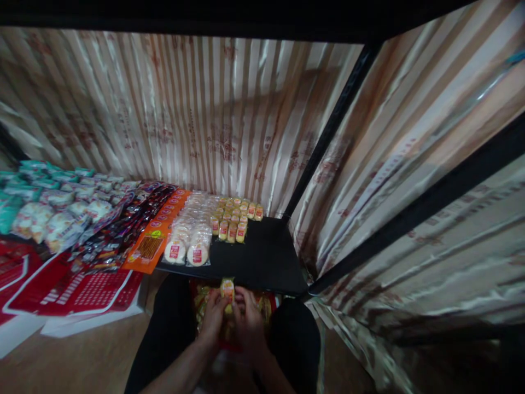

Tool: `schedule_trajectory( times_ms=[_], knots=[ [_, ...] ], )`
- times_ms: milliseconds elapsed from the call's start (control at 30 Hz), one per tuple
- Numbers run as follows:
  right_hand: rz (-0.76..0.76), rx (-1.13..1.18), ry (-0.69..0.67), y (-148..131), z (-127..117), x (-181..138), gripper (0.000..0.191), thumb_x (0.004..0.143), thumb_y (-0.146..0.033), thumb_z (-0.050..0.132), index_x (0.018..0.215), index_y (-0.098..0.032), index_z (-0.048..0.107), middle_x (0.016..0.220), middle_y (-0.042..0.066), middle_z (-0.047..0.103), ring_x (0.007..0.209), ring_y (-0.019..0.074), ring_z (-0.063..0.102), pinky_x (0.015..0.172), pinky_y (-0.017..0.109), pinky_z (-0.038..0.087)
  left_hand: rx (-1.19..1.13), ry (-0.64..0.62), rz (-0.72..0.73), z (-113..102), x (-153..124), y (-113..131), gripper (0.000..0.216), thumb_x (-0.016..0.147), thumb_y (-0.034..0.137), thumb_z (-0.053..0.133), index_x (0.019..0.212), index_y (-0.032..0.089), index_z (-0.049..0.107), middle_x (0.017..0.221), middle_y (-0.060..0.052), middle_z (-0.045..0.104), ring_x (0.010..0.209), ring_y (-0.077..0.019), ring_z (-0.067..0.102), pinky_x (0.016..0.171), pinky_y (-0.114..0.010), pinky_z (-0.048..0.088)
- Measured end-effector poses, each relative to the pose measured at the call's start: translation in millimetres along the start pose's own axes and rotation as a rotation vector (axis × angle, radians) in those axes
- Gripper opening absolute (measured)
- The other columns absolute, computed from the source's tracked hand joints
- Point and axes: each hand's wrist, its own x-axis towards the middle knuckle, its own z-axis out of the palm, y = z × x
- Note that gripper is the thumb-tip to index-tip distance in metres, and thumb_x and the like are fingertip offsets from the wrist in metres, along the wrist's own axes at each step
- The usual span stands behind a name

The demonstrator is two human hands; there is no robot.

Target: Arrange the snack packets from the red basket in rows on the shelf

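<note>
Between my two hands, a small yellow wrapped snack cake (227, 289) with a red-and-white label stands upright over my lap. My left hand (213, 313) pinches it from the left side. The fingers of my right hand (248, 316) close on its right edge. Beneath both hands, a red-edged container (275, 300) between my knees holds many similar yellow packets, partly hidden by my arms. On the black shelf (270, 251) just ahead, rows of the same yellow packets (232, 231) are laid out beside clear-wrapped round white crackers (199, 251).
Left along the shelf lie an orange snack bag (150, 246), dark shiny packets (110, 235), white bags (65, 227) and green bags (24, 189). Red printed bags (82, 293) lie at the lower left. Black frame posts (332, 131) and striped curtains (229, 109) surround the shelf.
</note>
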Motion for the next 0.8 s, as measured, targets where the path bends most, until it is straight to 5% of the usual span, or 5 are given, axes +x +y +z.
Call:
schedule_trajectory(
  times_ms=[300, 567, 800],
  knots=[
    [0.154, 0.391, -0.192, -5.3, 3.6, 37.8, 0.032, 0.074, -0.040, 0.056, 0.099, -0.020, 0.062, 0.094, 0.008, 0.069, 0.085, 0.0217, 0.066, 0.080, 0.037, 0.051, 0.092, 0.020, 0.082, 4.5, 19.5, 25.3, 0.041, 0.070, 0.030, 0.051, 0.107, 0.012, 0.056, 0.113, -0.013, 0.060, 0.105, -0.0223, 0.056, 0.092, -0.032, 0.043],
    [0.159, 0.310, -0.043, -5.1, 28.2, 97.1, 0.027, 0.071, -0.035, 0.056, 0.092, -0.019, 0.061, 0.082, 0.004, 0.069, 0.076, 0.0192, 0.065, 0.071, 0.032, 0.051, 0.338, 0.178, 0.329, 9.3, 40.7, 36.9, 0.044, 0.074, 0.021, 0.045, 0.116, 0.013, 0.050, 0.122, -0.015, 0.051, 0.115, -0.0227, 0.049, 0.099, -0.039, 0.039],
    [0.119, 0.146, 0.086, 7.8, 57.8, 153.6, 0.031, 0.067, -0.033, 0.056, 0.092, -0.016, 0.064, 0.088, 0.007, 0.064, 0.072, 0.0168, 0.062, 0.066, 0.029, 0.051, 0.254, 0.095, 0.225, 22.7, 68.5, 51.3, 0.049, 0.080, 0.019, 0.039, 0.128, 0.011, 0.041, 0.140, -0.011, 0.039, 0.130, -0.0168, 0.034, 0.110, -0.031, 0.024]
  ],
)
